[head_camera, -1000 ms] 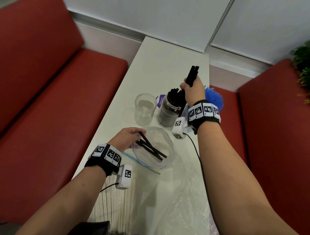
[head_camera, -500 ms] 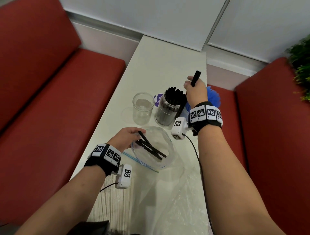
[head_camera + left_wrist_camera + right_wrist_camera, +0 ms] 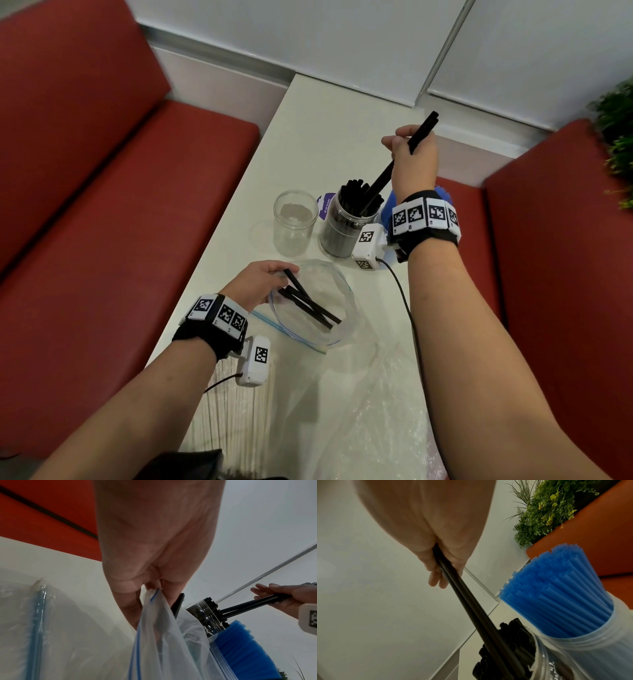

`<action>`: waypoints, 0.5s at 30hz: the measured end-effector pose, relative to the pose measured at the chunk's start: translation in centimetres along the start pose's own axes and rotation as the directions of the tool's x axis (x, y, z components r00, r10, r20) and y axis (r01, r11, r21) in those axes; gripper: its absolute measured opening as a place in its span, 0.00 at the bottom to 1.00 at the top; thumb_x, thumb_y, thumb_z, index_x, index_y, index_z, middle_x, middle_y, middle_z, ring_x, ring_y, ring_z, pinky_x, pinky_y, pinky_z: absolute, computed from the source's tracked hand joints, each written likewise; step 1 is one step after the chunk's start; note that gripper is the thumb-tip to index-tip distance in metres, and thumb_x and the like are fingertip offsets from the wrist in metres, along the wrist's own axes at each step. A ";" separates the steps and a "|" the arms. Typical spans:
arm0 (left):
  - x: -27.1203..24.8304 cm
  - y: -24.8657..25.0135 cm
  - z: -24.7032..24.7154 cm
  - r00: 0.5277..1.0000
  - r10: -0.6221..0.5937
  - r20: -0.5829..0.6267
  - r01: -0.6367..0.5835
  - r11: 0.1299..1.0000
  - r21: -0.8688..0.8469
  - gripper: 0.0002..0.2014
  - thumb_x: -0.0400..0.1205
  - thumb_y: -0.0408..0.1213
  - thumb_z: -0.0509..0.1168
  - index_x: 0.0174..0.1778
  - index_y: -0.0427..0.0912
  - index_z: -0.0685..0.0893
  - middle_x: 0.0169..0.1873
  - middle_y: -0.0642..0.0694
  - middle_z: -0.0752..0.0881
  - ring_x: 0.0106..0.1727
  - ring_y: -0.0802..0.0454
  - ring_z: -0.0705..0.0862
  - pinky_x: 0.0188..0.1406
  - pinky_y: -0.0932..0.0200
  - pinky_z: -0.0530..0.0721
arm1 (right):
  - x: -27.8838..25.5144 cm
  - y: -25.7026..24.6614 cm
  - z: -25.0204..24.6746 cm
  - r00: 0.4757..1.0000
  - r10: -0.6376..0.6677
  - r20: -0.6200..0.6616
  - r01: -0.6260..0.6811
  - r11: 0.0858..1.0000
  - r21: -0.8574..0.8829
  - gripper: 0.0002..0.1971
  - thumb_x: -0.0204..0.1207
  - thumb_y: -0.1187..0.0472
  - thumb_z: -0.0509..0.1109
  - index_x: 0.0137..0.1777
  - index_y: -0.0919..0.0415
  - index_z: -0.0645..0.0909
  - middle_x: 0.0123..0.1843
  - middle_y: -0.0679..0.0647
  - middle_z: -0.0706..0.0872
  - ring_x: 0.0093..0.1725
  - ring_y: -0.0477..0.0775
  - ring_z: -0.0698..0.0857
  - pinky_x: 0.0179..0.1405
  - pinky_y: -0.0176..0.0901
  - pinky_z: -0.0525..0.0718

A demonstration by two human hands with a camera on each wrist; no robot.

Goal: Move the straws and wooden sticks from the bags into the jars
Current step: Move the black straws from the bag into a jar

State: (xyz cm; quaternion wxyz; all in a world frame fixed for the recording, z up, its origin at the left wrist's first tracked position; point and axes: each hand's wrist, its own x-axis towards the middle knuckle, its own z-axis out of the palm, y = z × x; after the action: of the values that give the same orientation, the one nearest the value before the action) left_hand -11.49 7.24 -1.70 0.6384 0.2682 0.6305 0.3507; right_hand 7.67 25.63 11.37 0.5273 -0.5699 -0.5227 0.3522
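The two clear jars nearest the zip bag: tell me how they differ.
The left jar holds no straws, so you see straight through it; the right jar is packed dark with black straws. Nothing touches the left jar, while the right hand lowers more straws into the right jar. A purple label shows beside the right jar only. Both are clear, lidless, upright, and stand side by side on the white table.
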 end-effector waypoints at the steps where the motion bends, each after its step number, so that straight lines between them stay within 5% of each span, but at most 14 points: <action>1: 0.0 0.0 0.0 1.000 0.000 -0.002 0.000 1.000 -0.001 0.17 0.87 0.16 0.59 0.68 0.28 0.85 0.68 0.31 0.86 0.61 0.39 0.86 0.71 0.31 0.82 | 0.0 0.3 0.0 1.000 -0.004 -0.016 0.004 1.000 0.017 0.11 0.81 0.69 0.63 0.47 0.49 0.74 0.50 0.56 0.93 0.51 0.49 0.88 0.66 0.54 0.83; 6: 0.4 -0.1 -0.1 1.000 -0.004 -0.006 0.004 1.000 0.004 0.16 0.87 0.17 0.59 0.68 0.29 0.85 0.66 0.33 0.87 0.61 0.38 0.86 0.71 0.31 0.82 | 0.4 0.9 -0.5 0.990 0.012 -0.142 0.000 0.996 0.085 0.11 0.82 0.68 0.61 0.48 0.49 0.73 0.43 0.51 0.92 0.45 0.45 0.89 0.63 0.51 0.84; 11: 0.5 0.2 0.1 1.000 0.004 0.005 -0.004 1.000 -0.007 0.16 0.87 0.17 0.59 0.67 0.29 0.85 0.62 0.36 0.87 0.58 0.40 0.86 0.54 0.48 0.88 | 0.8 1.7 -0.7 0.968 0.039 -0.247 -0.002 0.989 0.148 0.10 0.82 0.69 0.60 0.48 0.52 0.74 0.39 0.52 0.91 0.46 0.50 0.91 0.59 0.50 0.86; 15: 0.3 0.4 0.4 1.000 0.003 0.004 -0.002 1.000 -0.023 0.16 0.87 0.17 0.59 0.66 0.29 0.85 0.62 0.36 0.88 0.56 0.42 0.87 0.44 0.56 0.90 | -0.7 3.3 0.6 0.999 -0.019 -0.034 0.020 0.999 0.046 0.09 0.81 0.68 0.67 0.47 0.51 0.77 0.47 0.53 0.91 0.53 0.50 0.90 0.59 0.41 0.82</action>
State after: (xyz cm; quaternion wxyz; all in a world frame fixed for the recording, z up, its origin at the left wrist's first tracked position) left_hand -11.19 7.75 -1.58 0.6422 0.2625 0.6249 0.3581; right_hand 7.72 25.37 8.00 0.5526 -0.5582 -0.5108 0.3494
